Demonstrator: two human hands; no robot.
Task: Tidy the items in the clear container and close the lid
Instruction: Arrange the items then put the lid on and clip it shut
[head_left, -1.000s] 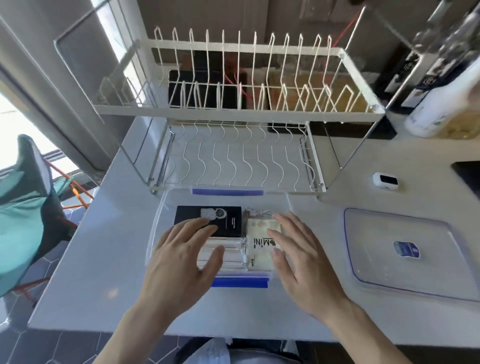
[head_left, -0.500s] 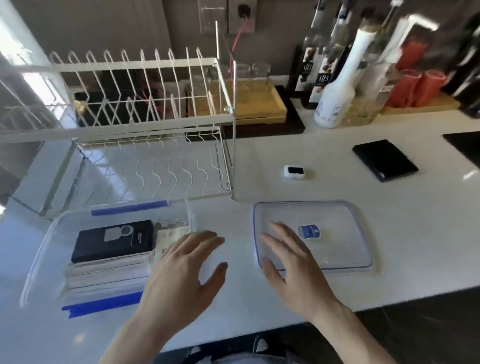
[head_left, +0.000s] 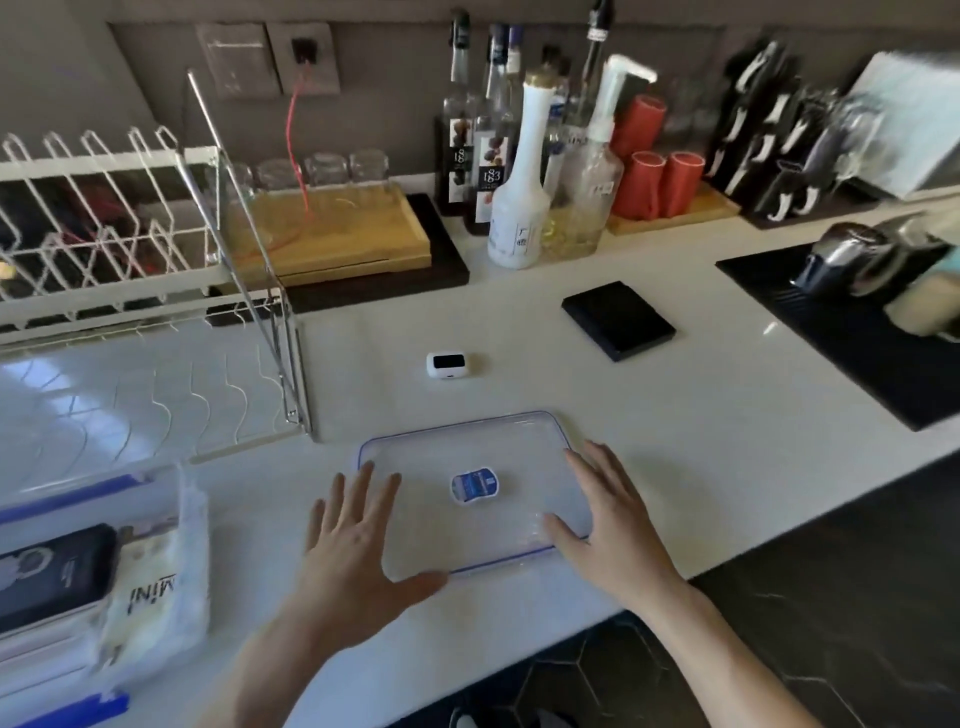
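White table (head_left: 675, 415) takes up most of the view. Dish rack (head_left: 130, 249) sits back left, bottles (head_left: 519, 171) and red cups (head_left: 660, 171) line the wall.

Clear container (head_left: 171, 561) is at the far left edge w/ its lid off, and the stuff inside looks packed flat side by side: a dark booklet (head_left: 47, 582) next to a pale packet (head_left: 145, 592) that reads "MINI" (seen upside down).

What changed: a sec ago both hands were over the container pressing the items down, now the view has swung right and both have moved to the lid (head_left: 467, 488). So imo the tidying part is done and this is the go-fetch-the-lid step.

Lid lies flat on the table, near the container but not touching it. Left hand (head_left: 353, 545) is spread open over its left edge, right hand (head_left: 613, 525) is open too, fingers splayed at the right edge. Neither grip has closed on anything yet.

Small stuff: blue/white sticker (head_left: 474, 486) mid lid, print too blurry to read. One bottle label shows "1883" afaict. Little white gadget (head_left: 445, 365) and a black pad (head_left: 618, 319) sit further back.
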